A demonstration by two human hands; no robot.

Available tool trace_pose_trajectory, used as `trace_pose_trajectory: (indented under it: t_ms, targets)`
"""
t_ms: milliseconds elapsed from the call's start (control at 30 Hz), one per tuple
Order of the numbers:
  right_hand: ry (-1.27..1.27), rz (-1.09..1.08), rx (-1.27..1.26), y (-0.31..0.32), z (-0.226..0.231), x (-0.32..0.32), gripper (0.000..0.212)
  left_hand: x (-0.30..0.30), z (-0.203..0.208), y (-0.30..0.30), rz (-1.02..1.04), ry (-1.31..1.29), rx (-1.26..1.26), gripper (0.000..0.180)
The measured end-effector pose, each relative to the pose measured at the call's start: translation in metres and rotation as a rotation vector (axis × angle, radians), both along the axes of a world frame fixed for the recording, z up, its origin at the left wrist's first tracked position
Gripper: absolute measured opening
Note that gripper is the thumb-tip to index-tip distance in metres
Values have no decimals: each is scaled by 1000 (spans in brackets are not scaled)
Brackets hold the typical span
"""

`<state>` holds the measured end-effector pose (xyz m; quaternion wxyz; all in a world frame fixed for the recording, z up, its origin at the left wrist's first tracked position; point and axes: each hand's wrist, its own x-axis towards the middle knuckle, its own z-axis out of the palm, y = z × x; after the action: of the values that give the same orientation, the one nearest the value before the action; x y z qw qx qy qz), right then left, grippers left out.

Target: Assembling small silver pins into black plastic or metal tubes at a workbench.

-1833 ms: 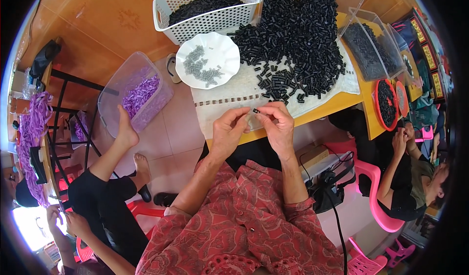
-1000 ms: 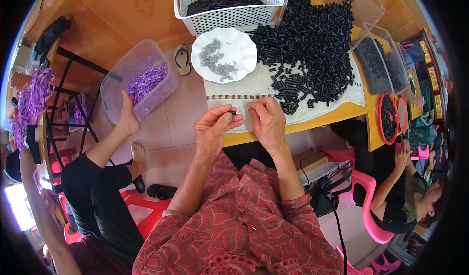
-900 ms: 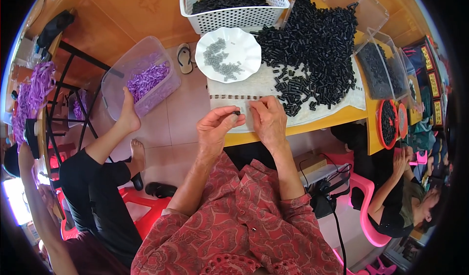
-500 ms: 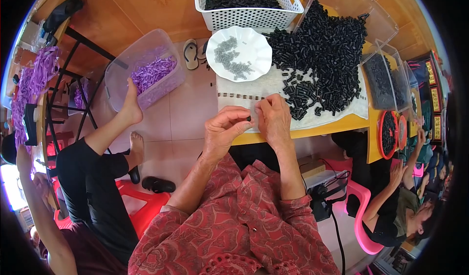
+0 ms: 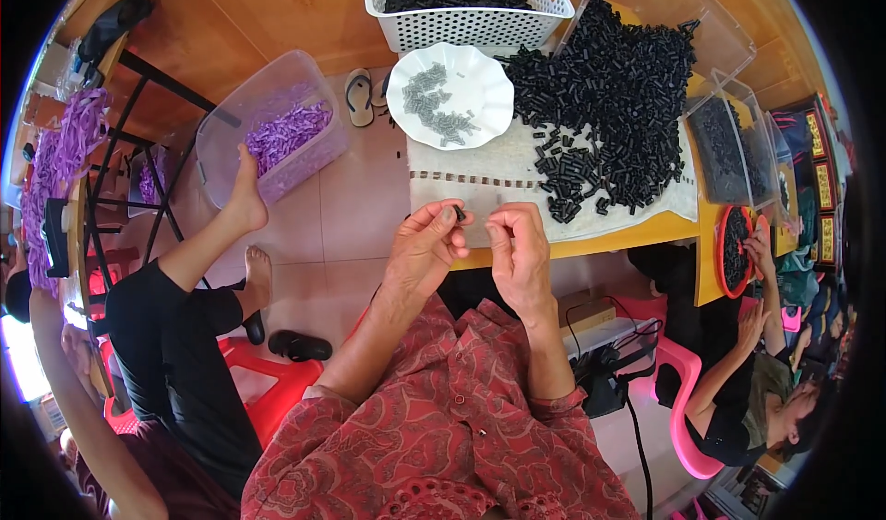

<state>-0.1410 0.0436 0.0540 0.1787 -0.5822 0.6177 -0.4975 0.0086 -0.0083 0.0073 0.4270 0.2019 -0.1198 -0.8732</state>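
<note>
Between the thumb and fingers of my left hand (image 5: 420, 254) is a small black tube-shaped piece (image 5: 460, 213). Just to its right, my right hand (image 5: 523, 260) is closed in a pinch; anything between those fingertips is too small to make out. Both hands are at the table's front edge, a little apart. Beyond them, a white scalloped plate (image 5: 494, 105) holds small clear pieces (image 5: 426, 91) on a white cloth (image 5: 452, 165). To the right of the plate spreads a large heap of black tube-shaped pieces (image 5: 609, 105).
A white perforated basket (image 5: 471, 33) of black pieces stands behind the plate. Clear bins (image 5: 757, 151) are at the right, near a red tray (image 5: 724, 285) with a co-worker's hand (image 5: 760, 251) at it. A tub (image 5: 221, 160) of purple strips sits on the floor left, beside another person's foot (image 5: 247, 197).
My left hand has turned, bringing the black piece into fuller view. My right hand has lowered slightly. The co-worker's hand at the right has come to the red tray.
</note>
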Motion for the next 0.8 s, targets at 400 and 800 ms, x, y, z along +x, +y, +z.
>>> trace_pose_trajectory:
  t_ms: [400, 800]
  targets:
    - [-71, 11, -21, 3, 1, 10, 7, -8, 3, 8, 7, 42, 89, 22]
    - [-86, 16, -23, 1, -2, 10, 8, -11, 3, 10, 23, 2, 106, 22]
